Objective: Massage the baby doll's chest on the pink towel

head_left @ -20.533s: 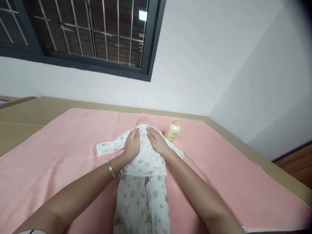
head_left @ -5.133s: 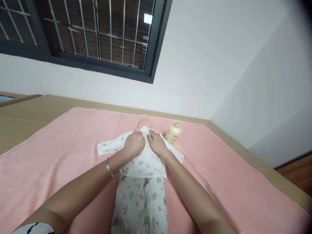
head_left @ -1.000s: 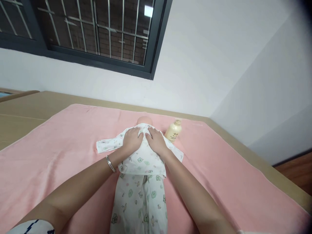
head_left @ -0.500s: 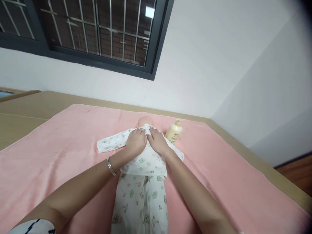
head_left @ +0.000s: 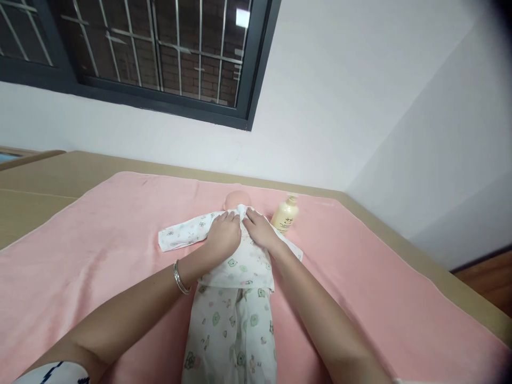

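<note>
A baby doll (head_left: 237, 200) lies on its back, its head away from me, dressed in a white printed shirt (head_left: 240, 269) and matching trousers (head_left: 232, 330). My left hand (head_left: 224, 232) is closed on the shirt at the upper chest, fingers bent into the cloth. Just across from it, my right hand (head_left: 259, 229) pinches the shirt's other side near the collar. Between the two hands the collar cloth is bunched up a little. The fingertips are partly hidden. One sleeve spreads out to the left; the right sleeve is partly covered by my forearm.
A pale yellow pump bottle (head_left: 286, 214) stands close to the doll's right-hand sleeve. A pink blanket (head_left: 120, 224) covers most of the wooden surface (head_left: 60, 170). Behind are a white wall (head_left: 312, 106) and a barred window (head_left: 160, 53).
My fingers have drawn in on the shirt front, and the cloth at the collar is slightly more raised. The view has shifted a little; the doll and bottle stay in place.
</note>
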Demonstrator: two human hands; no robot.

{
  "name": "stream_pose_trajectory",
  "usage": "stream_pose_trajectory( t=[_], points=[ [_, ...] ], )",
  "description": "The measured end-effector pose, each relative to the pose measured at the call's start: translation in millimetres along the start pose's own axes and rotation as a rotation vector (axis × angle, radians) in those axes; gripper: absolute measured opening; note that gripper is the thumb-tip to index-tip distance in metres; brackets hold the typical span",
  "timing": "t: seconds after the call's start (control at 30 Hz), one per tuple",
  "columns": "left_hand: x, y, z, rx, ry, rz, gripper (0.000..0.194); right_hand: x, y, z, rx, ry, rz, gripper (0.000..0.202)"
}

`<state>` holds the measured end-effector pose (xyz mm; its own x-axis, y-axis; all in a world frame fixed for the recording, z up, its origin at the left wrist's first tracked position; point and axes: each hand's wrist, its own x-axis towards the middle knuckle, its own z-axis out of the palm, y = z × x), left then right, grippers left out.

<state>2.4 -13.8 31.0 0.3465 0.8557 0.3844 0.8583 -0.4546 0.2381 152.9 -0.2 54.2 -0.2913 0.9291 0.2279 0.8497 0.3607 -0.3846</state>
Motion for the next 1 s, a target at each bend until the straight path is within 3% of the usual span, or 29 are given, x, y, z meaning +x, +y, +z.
stream_pose_trajectory(
  t=[0.1,0.3,0.5,0.6,0.83,1.0],
  points=[
    [2.5,-2.9,-4.0,-0.036,-0.007,-0.014,0.035,-0.7,-0.3,-0.9,-0.030,0.000,0.007,0.031],
    [13.2,-18.5,-6.9,-0.177,-0.037,-0.042,0.036,-18.2,-31.2,1.9,-0.160,0.041,0.026,0.029],
    [-5.0,7.4,-2.2,0.030,-0.015,-0.010,0.043,-2.7,-4.3,3.0,-0.021,0.039,-0.017,0.034],
    [-8.4,13.4,-6.5,0.030,-0.027,0.021,0.038,1.6,1.4,2.2,-0.053,0.007,-0.019,0.035],
    [8.7,-14.1,-11.6,-0.119,0.013,-0.044,0.033,-22.3,-38.1,10.6,-0.218,0.023,0.049,0.045],
    [8.4,-19.9,6.1,-0.139,0.101,-0.065,0.033,-14.4,-26.8,15.0,-0.135,0.051,0.052,0.044]
  ],
)
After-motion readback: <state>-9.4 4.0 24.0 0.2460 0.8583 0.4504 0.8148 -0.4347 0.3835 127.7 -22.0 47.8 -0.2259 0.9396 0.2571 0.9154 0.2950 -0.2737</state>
